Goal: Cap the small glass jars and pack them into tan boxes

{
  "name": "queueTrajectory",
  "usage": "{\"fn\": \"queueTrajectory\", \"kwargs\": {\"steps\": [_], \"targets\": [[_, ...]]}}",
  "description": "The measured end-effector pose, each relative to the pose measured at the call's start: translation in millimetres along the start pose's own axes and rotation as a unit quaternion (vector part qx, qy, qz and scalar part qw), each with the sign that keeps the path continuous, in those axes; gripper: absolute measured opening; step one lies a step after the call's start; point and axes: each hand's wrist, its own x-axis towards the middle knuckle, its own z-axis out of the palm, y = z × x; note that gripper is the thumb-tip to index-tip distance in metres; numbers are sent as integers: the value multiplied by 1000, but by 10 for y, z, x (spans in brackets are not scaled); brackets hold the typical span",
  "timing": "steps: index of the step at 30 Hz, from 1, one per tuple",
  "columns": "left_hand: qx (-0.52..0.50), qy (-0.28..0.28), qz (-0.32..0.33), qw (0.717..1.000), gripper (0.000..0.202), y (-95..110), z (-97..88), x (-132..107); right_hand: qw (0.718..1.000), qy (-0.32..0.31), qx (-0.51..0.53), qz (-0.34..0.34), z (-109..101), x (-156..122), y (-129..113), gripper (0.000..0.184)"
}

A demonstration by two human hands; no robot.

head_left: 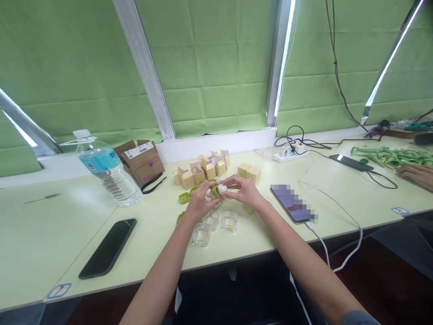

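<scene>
Both my hands meet above the pale green table. My left hand and my right hand pinch a small white piece with a green lid between their fingertips. Just below them stand three small clear plastic containers. More green lids lie to the left of my hands. A cluster of small tan cardboard boxes stands behind them.
A water bottle and a brown carton stand at the left, a dark phone in front. A charging phone lies at the right, a power strip behind. Another person's hand rests by green parts.
</scene>
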Motion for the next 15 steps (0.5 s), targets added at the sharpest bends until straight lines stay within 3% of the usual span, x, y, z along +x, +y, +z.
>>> {"fn": "queueTrajectory", "kwargs": {"steps": [11,15], "targets": [[-7,-5,-24,1000,47,-33,-2,-12,999,-10,-28,-42,47,-2,-17,29],[-15,0,-58,998,44,-26,-15,-8,1000,4,-4,-22,61,0,-2,31]]}}
